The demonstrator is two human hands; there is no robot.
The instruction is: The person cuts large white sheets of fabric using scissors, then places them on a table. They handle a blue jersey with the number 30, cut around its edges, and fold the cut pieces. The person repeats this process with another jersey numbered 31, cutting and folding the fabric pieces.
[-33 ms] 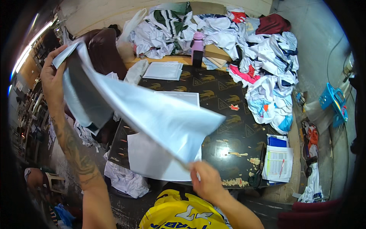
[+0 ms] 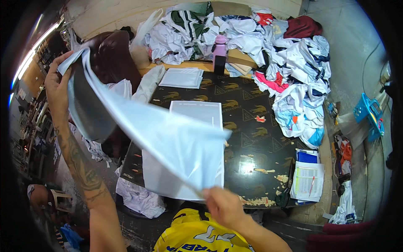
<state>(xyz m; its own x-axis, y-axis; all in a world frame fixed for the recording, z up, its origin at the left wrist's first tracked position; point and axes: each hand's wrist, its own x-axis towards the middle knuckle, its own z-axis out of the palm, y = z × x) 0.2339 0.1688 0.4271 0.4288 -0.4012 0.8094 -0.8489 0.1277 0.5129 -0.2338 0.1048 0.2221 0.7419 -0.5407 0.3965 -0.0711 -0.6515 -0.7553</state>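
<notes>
A thin white fabric panel [image 2: 151,132] with a dark grey section [image 2: 92,111] stretches in the air across the left half of the table, its loose edge blurred. High on the left, my left hand [image 2: 58,82] is closed on one corner. At the table's near edge, my right hand [image 2: 224,206] grips the opposite end, partly hiding it. Beneath the raised cloth, a flat white sheet [image 2: 197,107] with a printed border lies on the black tabletop [image 2: 252,143], much of it covered from view.
Behind the table is a heap of white and coloured fabric [image 2: 302,59]. A pink bottle [image 2: 219,48] stands before it, near a folded white stack [image 2: 181,78]. Papers with a pen [image 2: 308,180] lie at right. A blue basket [image 2: 369,113] hangs on the right wall.
The panel's loose corner has swung left and slightly down, baring more of the sheet below. My right hand has moved slightly left and down; my left hand stays nearly still.
</notes>
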